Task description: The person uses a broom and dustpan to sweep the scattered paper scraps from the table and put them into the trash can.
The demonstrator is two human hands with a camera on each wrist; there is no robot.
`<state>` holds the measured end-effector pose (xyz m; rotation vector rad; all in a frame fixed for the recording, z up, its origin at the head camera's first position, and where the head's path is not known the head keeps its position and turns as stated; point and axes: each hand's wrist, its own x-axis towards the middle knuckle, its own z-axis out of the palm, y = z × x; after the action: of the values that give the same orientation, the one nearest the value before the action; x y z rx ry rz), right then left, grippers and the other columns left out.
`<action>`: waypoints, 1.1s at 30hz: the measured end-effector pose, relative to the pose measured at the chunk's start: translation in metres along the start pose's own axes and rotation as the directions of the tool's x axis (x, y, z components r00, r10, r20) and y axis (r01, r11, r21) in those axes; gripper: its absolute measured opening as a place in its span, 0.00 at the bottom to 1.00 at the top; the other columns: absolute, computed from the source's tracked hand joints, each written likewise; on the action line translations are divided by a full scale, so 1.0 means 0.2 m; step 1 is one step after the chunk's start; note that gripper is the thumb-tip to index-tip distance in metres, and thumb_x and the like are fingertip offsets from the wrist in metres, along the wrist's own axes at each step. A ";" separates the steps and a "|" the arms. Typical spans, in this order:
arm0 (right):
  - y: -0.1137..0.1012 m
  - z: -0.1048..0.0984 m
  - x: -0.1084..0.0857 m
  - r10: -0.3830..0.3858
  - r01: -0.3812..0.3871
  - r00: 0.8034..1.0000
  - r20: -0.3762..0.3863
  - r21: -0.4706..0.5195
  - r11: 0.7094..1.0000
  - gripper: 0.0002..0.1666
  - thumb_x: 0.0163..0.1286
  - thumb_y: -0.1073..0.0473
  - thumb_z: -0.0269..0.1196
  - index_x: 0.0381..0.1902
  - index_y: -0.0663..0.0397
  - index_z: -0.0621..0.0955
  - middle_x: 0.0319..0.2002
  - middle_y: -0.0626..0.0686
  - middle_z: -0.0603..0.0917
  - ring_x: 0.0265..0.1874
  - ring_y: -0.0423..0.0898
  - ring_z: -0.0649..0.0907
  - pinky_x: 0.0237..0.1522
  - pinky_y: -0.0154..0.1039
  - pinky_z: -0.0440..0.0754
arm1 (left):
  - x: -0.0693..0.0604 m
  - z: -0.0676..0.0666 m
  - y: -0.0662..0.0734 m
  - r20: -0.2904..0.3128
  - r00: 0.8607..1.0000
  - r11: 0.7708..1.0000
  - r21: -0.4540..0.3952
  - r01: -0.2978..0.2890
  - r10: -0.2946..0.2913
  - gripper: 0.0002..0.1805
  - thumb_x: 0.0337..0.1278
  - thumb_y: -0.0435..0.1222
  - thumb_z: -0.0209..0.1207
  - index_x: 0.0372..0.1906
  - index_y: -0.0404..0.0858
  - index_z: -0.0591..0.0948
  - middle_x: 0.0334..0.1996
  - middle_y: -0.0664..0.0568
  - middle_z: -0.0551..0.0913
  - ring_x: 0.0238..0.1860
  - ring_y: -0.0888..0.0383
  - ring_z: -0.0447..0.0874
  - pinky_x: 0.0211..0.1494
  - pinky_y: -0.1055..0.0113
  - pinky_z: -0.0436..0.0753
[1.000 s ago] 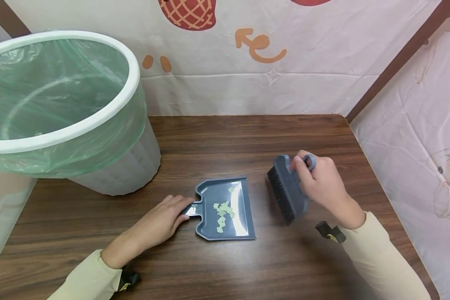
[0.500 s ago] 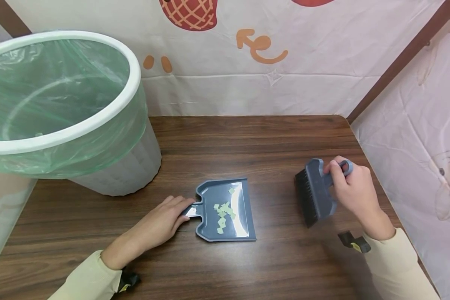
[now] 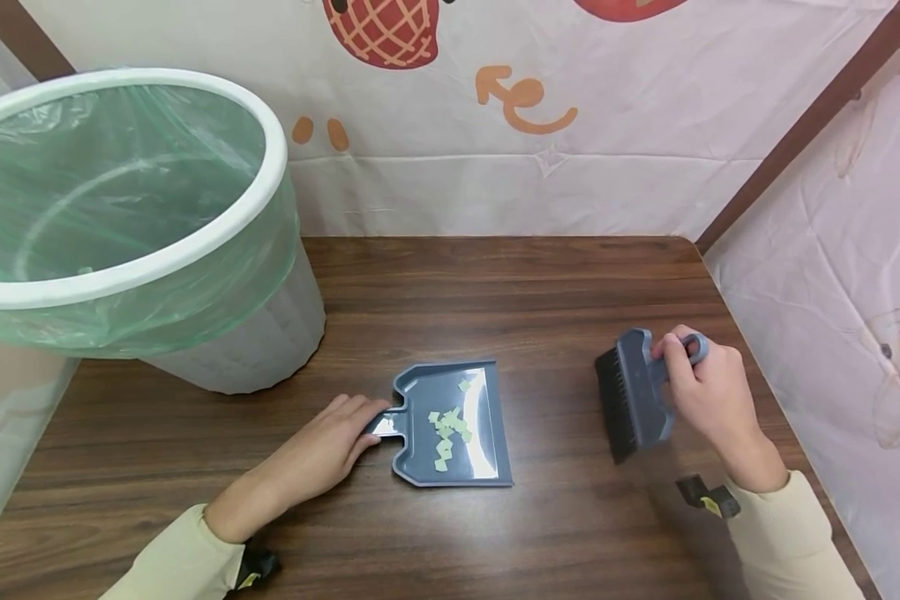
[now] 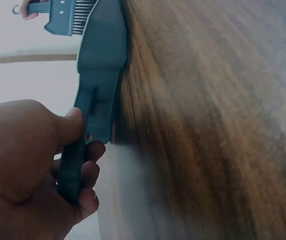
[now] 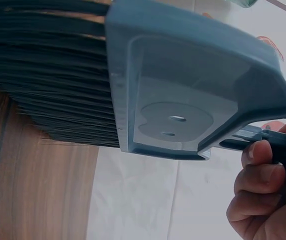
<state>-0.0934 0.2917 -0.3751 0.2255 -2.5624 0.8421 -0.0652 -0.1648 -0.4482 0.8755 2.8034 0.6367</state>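
Observation:
A blue-grey dustpan lies flat on the wooden table, its wide edge facing right. Several small pale green paper scraps are scattered inside it. My left hand grips the dustpan's handle; the left wrist view shows the fingers curled round that handle. To the right, my right hand holds a hand brush by its handle, apart from the dustpan. In the right wrist view the dark bristles point down toward the table and the fingers wrap the brush handle.
A large bin with a white rim and a green plastic liner stands at the back left of the table. Patterned fabric walls rise behind the table and on the right side.
My right hand has moved to the right with the brush, away from the dustpan, and then slowed. The left hand, dustpan and scraps hold their place.

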 end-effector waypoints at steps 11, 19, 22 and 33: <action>0.00 0.01 0.00 0.008 -0.008 1.000 0.002 0.004 1.000 0.17 0.76 0.63 0.54 0.26 0.53 0.81 0.12 0.42 0.65 0.13 0.35 0.63 0.16 0.32 0.59 | -0.01 -0.01 0.00 -0.028 0.999 1.000 -0.001 -0.016 0.016 0.21 0.71 0.34 0.60 0.65 0.34 0.76 0.51 0.51 0.81 0.49 0.57 0.74 0.52 0.58 0.79; 0.00 0.02 0.00 0.016 -0.016 1.000 0.008 0.017 1.000 0.17 0.77 0.63 0.55 0.26 0.53 0.82 0.13 0.42 0.65 0.12 0.35 0.63 0.16 0.32 0.60 | -0.03 -0.12 0.03 -0.062 0.996 0.998 -0.002 -0.057 0.057 0.20 0.70 0.31 0.60 0.64 0.33 0.76 0.51 0.51 0.80 0.49 0.58 0.74 0.53 0.57 0.79; -0.01 0.03 0.01 0.014 -0.014 1.000 0.008 0.016 1.000 0.17 0.77 0.63 0.55 0.26 0.53 0.81 0.12 0.42 0.65 0.12 0.34 0.63 0.16 0.32 0.59 | -0.03 -0.18 0.04 -0.071 0.995 0.997 0.008 -0.072 0.072 0.20 0.70 0.32 0.61 0.63 0.33 0.76 0.50 0.52 0.80 0.47 0.59 0.74 0.51 0.59 0.79; 0.00 0.04 0.02 0.015 -0.015 1.000 0.007 0.026 1.000 0.18 0.77 0.64 0.54 0.26 0.53 0.81 0.12 0.42 0.65 0.11 0.33 0.62 0.15 0.32 0.59 | -0.08 -0.49 0.08 -0.198 0.965 0.984 0.081 -0.158 0.171 0.23 0.65 0.28 0.63 0.63 0.34 0.76 0.53 0.51 0.81 0.51 0.54 0.76 0.53 0.55 0.78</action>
<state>-0.0991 0.2869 -0.3791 0.2172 -2.5635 0.8825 -0.0683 -0.1959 -0.3526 1.1256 2.9686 0.7001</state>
